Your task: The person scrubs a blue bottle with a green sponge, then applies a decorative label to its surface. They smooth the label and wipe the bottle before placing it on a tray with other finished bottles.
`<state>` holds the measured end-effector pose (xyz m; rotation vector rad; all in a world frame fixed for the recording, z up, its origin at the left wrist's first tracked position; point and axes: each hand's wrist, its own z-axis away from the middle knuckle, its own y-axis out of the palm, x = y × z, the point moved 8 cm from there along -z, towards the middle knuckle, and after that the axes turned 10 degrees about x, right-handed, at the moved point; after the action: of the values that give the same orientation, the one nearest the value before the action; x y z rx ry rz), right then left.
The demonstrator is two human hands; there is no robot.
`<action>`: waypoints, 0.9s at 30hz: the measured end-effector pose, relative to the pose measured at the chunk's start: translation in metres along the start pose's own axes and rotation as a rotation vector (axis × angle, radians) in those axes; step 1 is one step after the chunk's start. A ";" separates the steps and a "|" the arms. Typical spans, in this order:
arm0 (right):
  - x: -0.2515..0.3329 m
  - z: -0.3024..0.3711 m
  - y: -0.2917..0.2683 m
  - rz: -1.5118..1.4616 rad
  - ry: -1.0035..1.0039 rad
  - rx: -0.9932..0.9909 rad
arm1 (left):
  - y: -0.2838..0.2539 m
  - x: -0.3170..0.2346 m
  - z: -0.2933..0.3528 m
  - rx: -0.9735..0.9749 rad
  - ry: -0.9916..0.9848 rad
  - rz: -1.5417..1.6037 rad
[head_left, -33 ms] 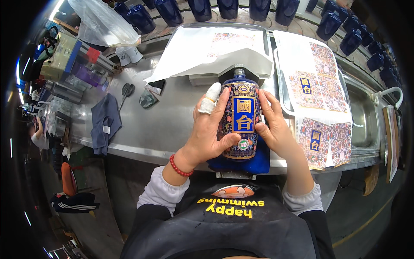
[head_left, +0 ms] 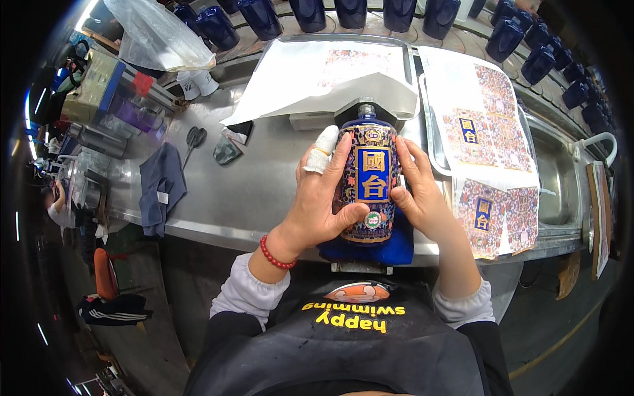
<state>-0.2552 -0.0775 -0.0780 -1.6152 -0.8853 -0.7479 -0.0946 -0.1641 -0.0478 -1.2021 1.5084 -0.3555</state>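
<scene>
A dark blue bottle (head_left: 370, 231) with a clear neck lies in front of me, its neck pointing away. An ornate multicoloured label with a blue panel and gold characters wraps its front. My left hand (head_left: 310, 208) grips the bottle's left side, its thumb pressed on the lower label; a white wrap covers one fingertip. On the opposite side, my right hand (head_left: 424, 198) holds the bottle with fingers along the edge and thumb on the label. A blue cloth pad (head_left: 398, 247) sits under the bottle's base.
Label sheets (head_left: 479, 148) lie on a tray at the right, by a sink (head_left: 551, 178). White backing paper (head_left: 297, 79) covers another tray behind the bottle. Scissors (head_left: 194, 140) and a grey cloth (head_left: 158, 188) lie left. Several blue bottles (head_left: 351, 13) stand along the back.
The blue bottles in the back row have shifted slightly to the right. Both hands and the held bottle look the same.
</scene>
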 end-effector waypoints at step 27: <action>0.013 0.024 0.004 0.114 -0.112 0.031 | 0.015 0.012 0.042 -0.062 0.021 0.328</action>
<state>-0.2442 -0.0521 -0.0739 -1.6782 -0.8721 -0.5657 -0.0642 -0.1522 -0.0800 -0.9778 1.7125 -0.1027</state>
